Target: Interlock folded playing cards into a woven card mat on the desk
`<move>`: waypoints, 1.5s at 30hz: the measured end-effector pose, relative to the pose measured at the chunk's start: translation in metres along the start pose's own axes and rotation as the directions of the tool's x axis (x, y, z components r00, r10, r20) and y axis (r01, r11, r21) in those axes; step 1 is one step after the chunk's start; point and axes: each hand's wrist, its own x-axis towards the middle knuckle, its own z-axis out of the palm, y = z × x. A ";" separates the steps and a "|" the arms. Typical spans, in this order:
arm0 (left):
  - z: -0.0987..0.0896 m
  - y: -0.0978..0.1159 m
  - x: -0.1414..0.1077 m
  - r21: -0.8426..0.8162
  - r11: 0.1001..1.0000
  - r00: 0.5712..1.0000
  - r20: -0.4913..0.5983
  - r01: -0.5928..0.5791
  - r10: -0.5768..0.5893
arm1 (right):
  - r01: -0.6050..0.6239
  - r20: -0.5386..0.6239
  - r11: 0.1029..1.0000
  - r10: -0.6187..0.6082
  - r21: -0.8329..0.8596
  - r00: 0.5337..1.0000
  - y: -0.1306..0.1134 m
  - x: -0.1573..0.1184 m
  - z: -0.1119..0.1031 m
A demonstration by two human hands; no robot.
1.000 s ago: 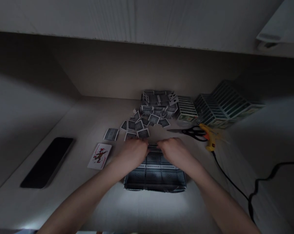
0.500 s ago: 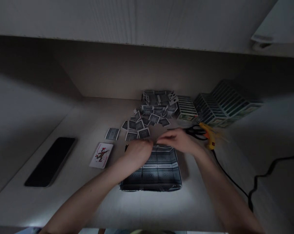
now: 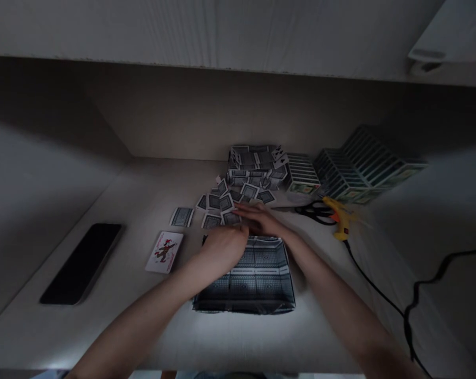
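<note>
A shallow open box made of playing cards (image 3: 261, 279), with patterned backs showing, sits in front of me. My left hand (image 3: 227, 245) is closed over its far rim, thumb side to the right; the fingertips are hidden. Just behind that rim is my right hand (image 3: 261, 220), its fingers stretched out to the left near the outer side of the far wall. Part of this hand is in shadow. Loose cards (image 3: 215, 202) lie scattered face down beyond my hands. To the left are a stack of cards with a joker on top (image 3: 165, 252) and a smaller face-down pile (image 3: 181, 217).
A black phone (image 3: 82, 263) lies at left. Behind the loose cards stands another card-covered box (image 3: 256, 163), with stacked card packs (image 3: 303, 173) beside it. Scissors (image 3: 316, 212) and a yellow glue gun (image 3: 341, 218) with a black cable (image 3: 374, 287) are at right. A shelf (image 3: 238, 37) overhangs the desk.
My right hand has moved left and away from me, from above the far rim to behind it, fingers now straighter. My left hand stays at the rim.
</note>
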 end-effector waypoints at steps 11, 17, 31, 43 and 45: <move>-0.002 0.002 -0.001 -0.001 1.000 1.000 -0.006 0.007 -0.007 | -0.022 -0.128 0.992 0.007 -0.121 0.992 0.003 0.000 0.013; -0.003 0.003 -0.001 0.005 0.999 0.999 0.014 0.034 -0.035 | -0.112 -0.289 0.992 0.125 0.060 0.949 0.002 -0.003 0.019; -0.001 0.001 0.001 -0.030 1.000 1.000 -0.001 0.000 0.000 | -0.194 -0.337 0.714 0.528 0.673 0.779 0.010 -0.011 0.000; -0.022 -0.050 0.008 -0.695 0.719 0.979 -0.135 0.017 -0.154 | -0.174 -0.195 0.582 0.516 0.795 0.834 0.005 -0.015 -0.008; -0.014 -0.056 0.015 -0.763 0.646 0.984 -0.118 -0.005 -0.131 | -0.178 -0.171 0.572 0.503 0.801 0.847 0.001 -0.014 -0.008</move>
